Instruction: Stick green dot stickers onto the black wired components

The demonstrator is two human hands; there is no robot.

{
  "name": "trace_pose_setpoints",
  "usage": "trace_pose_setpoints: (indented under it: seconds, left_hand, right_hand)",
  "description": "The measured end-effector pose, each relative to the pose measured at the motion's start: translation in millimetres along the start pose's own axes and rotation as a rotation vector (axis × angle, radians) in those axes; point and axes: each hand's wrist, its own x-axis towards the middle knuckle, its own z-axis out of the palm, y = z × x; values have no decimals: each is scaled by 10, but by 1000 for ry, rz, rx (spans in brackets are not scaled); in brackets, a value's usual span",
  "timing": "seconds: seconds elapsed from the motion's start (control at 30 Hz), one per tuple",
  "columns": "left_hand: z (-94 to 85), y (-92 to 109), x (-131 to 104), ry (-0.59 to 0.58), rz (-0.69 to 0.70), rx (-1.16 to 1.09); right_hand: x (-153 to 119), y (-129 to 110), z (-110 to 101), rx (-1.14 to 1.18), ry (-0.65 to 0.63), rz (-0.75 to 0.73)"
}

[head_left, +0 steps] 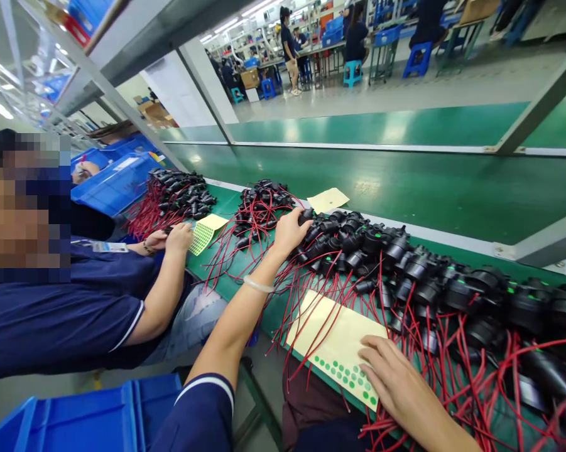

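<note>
My left hand, with a pale bangle at the wrist, is closed around a black cylindrical part at the left end of a long pile of black parts with red wires. Several pile parts carry small green dots. My right hand lies with fingers stretched over a pale yellow sticker sheet at the bench's front edge. Round green stickers fill part of the sheet near the fingertips. Red wires cross its left side.
At left, a co-worker's hands are beside another green-dotted sheet. Two more heaps of wired black parts sit beyond. A yellow paper lies behind the pile. Blue crates stand left; a metal frame post rises right.
</note>
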Motion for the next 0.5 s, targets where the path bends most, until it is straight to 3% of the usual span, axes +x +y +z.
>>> trace_pose_setpoints:
  seconds: [0.13,0.27,0.4,0.5]
  left_hand:
    - [239,69,231,-91,4,22]
    - [305,2,285,-157,19,30]
    - [168,-62,215,-139,57,9]
    - [-77,19,-61,-75,84,-20]
  right_hand:
    - [-25,-36,-70,5,23,45]
    - [-77,-40,-140,-9,78,56]
    - [-134,-24,-177,-18,114,44]
    - [-190,-7,-199,-6,123,48]
